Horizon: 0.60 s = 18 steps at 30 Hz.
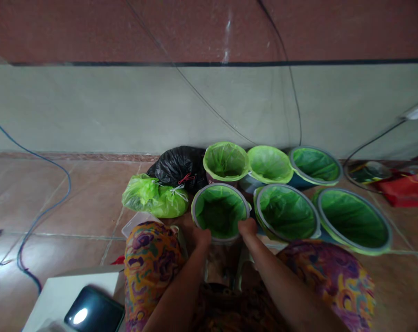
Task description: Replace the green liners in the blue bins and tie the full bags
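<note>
Both my hands reach forward to a small bin [219, 211] lined with a green bag, standing on the floor between my knees. My left hand [201, 237] is at the bin's near left rim, fingers curled on it. My right hand [247, 227] is closed on the near right rim. Several other green-lined bins stand around it: one behind [226, 161], one to the right [285, 211], a larger one far right [353, 220], and two at the back [269, 164] [315, 165].
A tied black bag [178, 167] and a tied green bag [150, 196] lie left of the bins. A blue cable [46, 184] snakes over the tiled floor at left. A phone [94, 313] rests on a white box at lower left. Red items [408, 189] sit at right by the wall.
</note>
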Available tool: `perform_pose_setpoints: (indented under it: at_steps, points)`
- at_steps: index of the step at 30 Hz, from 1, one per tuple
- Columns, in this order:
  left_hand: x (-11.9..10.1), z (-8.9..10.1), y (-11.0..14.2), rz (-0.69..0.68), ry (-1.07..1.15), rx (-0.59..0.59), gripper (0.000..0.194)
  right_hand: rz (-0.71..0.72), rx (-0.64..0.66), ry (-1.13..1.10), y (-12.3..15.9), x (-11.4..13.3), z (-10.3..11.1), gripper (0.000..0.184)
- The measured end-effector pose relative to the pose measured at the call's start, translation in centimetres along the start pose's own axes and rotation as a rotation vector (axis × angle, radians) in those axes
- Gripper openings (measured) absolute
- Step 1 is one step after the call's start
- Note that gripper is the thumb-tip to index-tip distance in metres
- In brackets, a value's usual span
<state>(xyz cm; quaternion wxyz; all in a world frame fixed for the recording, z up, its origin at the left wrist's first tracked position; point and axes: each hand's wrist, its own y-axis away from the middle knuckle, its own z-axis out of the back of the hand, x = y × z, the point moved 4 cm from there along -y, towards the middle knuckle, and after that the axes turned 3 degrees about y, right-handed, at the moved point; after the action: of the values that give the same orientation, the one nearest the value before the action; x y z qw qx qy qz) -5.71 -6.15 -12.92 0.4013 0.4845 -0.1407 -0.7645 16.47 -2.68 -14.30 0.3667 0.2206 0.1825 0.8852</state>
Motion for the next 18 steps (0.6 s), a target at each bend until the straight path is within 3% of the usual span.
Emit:
perform_pose_setpoints:
  at_steps: [3,5,8,10,12,14,16,18]
  points:
    - [-0.3,-0.2,0.4,0.026,0.012,0.003,0.027,-0.001,0.030,-0.002,0.1,0.0,0.3,0.027]
    - [-0.2,-0.2,0.6,0.047,0.021,0.007,0.035,0.029,0.031,-0.003,0.8,0.0,1.1,0.037]
    - [-0.4,0.3,0.7,0.022,-0.006,-0.080,0.062,0.190,-0.170,0.026,2.6,1.0,3.2,0.066]
    - [-1.4,1.0,0.4,-0.069,-0.055,-0.181,0.071,0.375,-0.292,0.054,3.6,2.6,4.1,0.066]
    - [-3.0,1.9,-0.2,-0.156,-0.100,-0.281,0.069,0.518,-0.207,0.083,3.4,4.6,3.4,0.055]
    - [-4.8,2.6,-1.3,-0.181,-0.142,-0.340,0.066,0.548,-0.013,0.129,1.9,6.4,1.7,0.050]
    - [-6.5,2.9,-2.7,-0.172,-0.196,-0.316,0.060,0.472,0.108,0.174,-0.5,7.5,-0.1,0.053]
    - [-7.5,2.4,-4.2,-0.180,-0.268,-0.198,0.047,0.399,0.143,0.142,-3.1,8.1,-1.8,0.056]
